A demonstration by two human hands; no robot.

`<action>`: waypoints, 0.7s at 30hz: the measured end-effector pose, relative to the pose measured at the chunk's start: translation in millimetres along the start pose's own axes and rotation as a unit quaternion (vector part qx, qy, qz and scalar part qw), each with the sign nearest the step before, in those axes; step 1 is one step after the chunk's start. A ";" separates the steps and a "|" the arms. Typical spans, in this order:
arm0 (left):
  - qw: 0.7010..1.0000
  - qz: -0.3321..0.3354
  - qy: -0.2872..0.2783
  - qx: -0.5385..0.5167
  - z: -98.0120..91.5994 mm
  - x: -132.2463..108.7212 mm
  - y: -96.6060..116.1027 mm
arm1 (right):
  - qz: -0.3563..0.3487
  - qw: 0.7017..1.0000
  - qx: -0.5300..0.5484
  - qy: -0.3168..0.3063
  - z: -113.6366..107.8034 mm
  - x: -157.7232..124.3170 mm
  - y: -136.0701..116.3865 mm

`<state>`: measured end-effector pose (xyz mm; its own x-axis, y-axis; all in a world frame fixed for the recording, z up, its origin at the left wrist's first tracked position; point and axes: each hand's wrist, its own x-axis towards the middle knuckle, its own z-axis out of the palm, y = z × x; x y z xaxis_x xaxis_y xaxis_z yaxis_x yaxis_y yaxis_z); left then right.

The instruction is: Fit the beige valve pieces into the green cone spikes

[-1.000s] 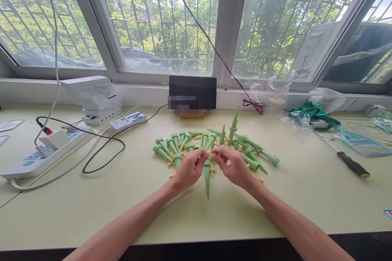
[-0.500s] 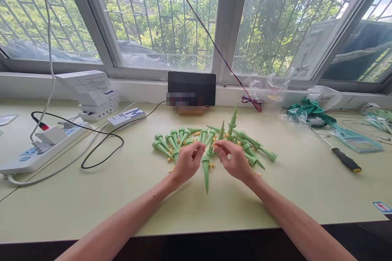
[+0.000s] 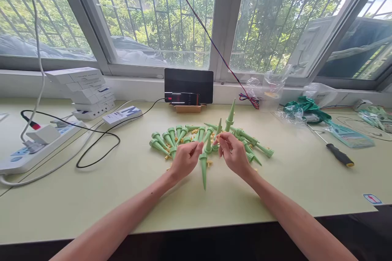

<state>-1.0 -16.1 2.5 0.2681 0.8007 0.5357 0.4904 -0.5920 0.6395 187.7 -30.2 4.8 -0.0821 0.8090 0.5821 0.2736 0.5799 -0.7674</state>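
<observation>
My left hand [image 3: 184, 159] is closed on the wide end of a green plastic spike [image 3: 203, 171] whose tip points toward me. My right hand [image 3: 234, 155] is a little to its right, with thumb and forefinger pinched on a small yellow piece [image 3: 218, 138] that is barely visible. Behind both hands lies a pile of green spikes [image 3: 180, 135] mixed with small yellow parts [image 3: 210, 164]. Two spikes [image 3: 229, 115] stand upright at the back of the pile.
A dark tablet with a phone [image 3: 188, 86] leans at the window sill. A power strip [image 3: 33, 147], black cable [image 3: 98, 140] and stacked white boxes [image 3: 84, 89] sit left. A screwdriver [image 3: 338, 155], plastic bags [image 3: 271, 85] and green ribbon [image 3: 303, 108] lie right.
The view has tilted slightly, shifting everything up and left. My hands have drawn a little apart, and the right hand has lifted its pinched piece away from the spike's end.
</observation>
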 end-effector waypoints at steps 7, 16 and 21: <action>1.000 0.013 -0.006 0.003 0.0 0.0 0.1 | -0.004 1.000 -0.003 -0.005 0.1 0.6 -0.2; 0.996 0.030 -0.050 -0.063 1.2 -1.4 1.1 | -0.031 0.994 -0.081 -0.062 -0.7 -0.4 -1.9; 0.996 0.043 -0.045 -0.063 3.4 -1.0 0.2 | -0.037 0.992 -0.092 -0.073 -0.4 -0.7 -1.7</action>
<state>1.6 -16.6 0.2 0.3813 0.7483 0.5428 0.3560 -0.6608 0.6608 187.6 -31.8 5.8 -0.2424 0.7785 0.5789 0.4304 0.6210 -0.6550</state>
